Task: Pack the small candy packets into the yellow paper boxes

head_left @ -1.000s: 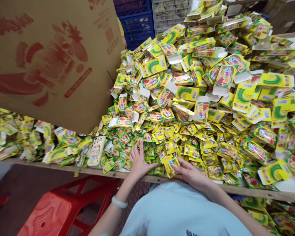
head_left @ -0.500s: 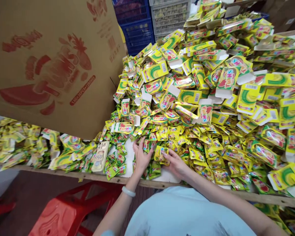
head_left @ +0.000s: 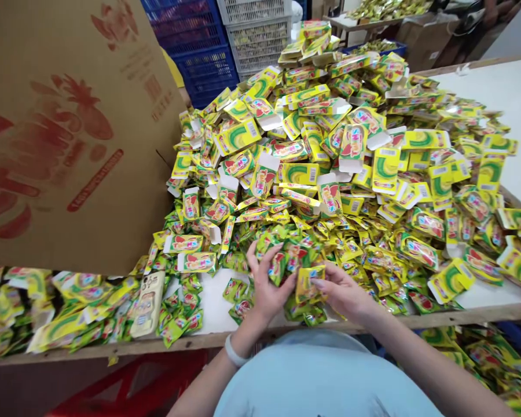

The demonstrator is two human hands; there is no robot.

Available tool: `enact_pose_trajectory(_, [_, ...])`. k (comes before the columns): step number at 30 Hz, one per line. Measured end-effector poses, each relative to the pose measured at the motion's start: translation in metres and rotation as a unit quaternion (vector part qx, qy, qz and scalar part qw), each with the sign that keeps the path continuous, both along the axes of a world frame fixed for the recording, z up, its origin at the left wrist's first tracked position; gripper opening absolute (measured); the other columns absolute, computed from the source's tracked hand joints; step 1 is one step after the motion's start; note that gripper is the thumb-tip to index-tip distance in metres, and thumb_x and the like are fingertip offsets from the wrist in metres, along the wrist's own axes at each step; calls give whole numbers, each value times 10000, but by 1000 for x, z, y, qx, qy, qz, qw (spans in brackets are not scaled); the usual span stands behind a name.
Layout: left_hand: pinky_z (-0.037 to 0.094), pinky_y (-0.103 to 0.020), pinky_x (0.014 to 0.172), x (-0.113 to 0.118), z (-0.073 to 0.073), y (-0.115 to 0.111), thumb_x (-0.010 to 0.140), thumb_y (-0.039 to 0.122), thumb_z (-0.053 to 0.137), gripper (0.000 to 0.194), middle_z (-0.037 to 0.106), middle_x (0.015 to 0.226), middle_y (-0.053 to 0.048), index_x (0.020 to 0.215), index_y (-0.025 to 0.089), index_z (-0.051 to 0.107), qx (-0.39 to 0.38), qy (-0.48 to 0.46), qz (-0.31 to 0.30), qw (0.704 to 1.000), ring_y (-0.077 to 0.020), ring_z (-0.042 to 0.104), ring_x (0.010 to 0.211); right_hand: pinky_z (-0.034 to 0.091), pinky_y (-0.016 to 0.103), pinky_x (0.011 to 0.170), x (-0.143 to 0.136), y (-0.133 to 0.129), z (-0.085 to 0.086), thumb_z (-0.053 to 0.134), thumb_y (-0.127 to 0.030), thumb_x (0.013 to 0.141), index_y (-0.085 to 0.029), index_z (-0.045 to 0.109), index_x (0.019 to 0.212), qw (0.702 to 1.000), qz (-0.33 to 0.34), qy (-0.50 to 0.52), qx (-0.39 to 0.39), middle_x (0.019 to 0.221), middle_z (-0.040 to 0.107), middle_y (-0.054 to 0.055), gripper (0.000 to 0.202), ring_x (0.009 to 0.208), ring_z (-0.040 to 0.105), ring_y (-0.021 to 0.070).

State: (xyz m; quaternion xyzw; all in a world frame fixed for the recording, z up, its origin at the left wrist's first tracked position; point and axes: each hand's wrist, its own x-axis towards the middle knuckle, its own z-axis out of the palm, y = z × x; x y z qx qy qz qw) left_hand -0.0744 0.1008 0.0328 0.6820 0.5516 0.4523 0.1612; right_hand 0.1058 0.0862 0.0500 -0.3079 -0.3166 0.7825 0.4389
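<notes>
Right hand — pinching yellow packet | left hand — fingers curved round green packets

Bare white tabletop lies open at the near edge, left of centre; a tall brown cardboard carton blocks the far left, heaped yellow-green printed boxes the far middle.

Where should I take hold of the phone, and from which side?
I'd set the grip across the long edges of the phone, near its front end, coming down from the person's side. It lies camera side up, that end by the wooden table edge; packets crowd both long sides.
</notes>
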Motion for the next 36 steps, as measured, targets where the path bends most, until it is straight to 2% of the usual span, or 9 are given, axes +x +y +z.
enact_pose_trajectory(5, [394,-496,1103,40,4,18,783,199,707,619,242,1512,-110,1370,308,544,18,162,-104,981,-346,398,1358,537,368,913,88,18,9,815,-529,698,-271,741,1013,976,-80,-204,20,1102,744,45,413,1027,685,237])
enact_pose_trajectory(9, [441,-485,1058,38,-8,24,735,95,705,740,308,1471,-125,1412,326,514,27,274,-141,951,-346,458,1285,507,449,975,140,33,10,784,-624,666,-260,737,1060,893,-140,-424,56,1233,695,78,539,1175,617,313])
enact_pose_trajectory(14, [446,-507,1049,12,-21,9,817,213,708,706,310,1461,-164,1466,284,439,53,300,-169,937,-360,438,1311,527,436,920,158,37,5,661,-620,783,-212,714,974,798,-172,-543,198,1325,602,139,453,1195,599,321])
enact_pose_trajectory(18, [482,-464,1003,-12,-27,-16,885,226,618,641,360,1443,-180,1484,250,393,52,297,-183,936,-331,465,1298,462,501,990,155,26,4,594,-522,859,-210,655,883,689,-273,-613,273,1273,614,163,318,1229,561,340])
enact_pose_trajectory(20, [481,-462,989,-21,-24,-24,881,198,573,615,405,1411,-184,1470,219,395,60,274,-185,942,-320,479,1279,481,500,949,151,16,4,597,-488,867,-213,635,910,670,-329,-609,268,1148,670,151,281,1133,615,330])
enact_pose_trajectory(23, [462,-445,992,-16,-9,-23,859,137,525,518,499,1311,-154,1370,207,484,104,214,-187,953,-283,514,1219,552,368,708,141,5,5,617,-436,886,-224,597,994,737,-377,-521,209,854,700,61,239,752,685,225])
enact_pose_trajectory(27, [435,-415,1020,34,16,3,888,196,585,434,625,1221,-106,1316,215,521,112,207,-220,947,-245,564,1168,486,261,475,122,5,3,699,-457,832,-220,596,889,840,-366,-367,163,648,604,-31,264,472,560,132])
enact_pose_trajectory(31, [415,-501,1031,86,16,29,898,302,612,511,623,1338,-151,1373,148,502,52,269,-239,931,-316,548,1253,385,227,373,111,9,0,751,-544,748,-201,632,874,866,-363,-327,106,627,568,-44,385,418,453,93])
enact_pose_trajectory(36, [501,-412,918,83,13,51,962,135,441,356,739,1163,-85,1251,210,635,4,143,-257,956,-217,692,1016,363,220,374,118,6,3,764,-587,717,-196,631,825,892,-320,-308,81,559,523,-57,428,412,440,88])
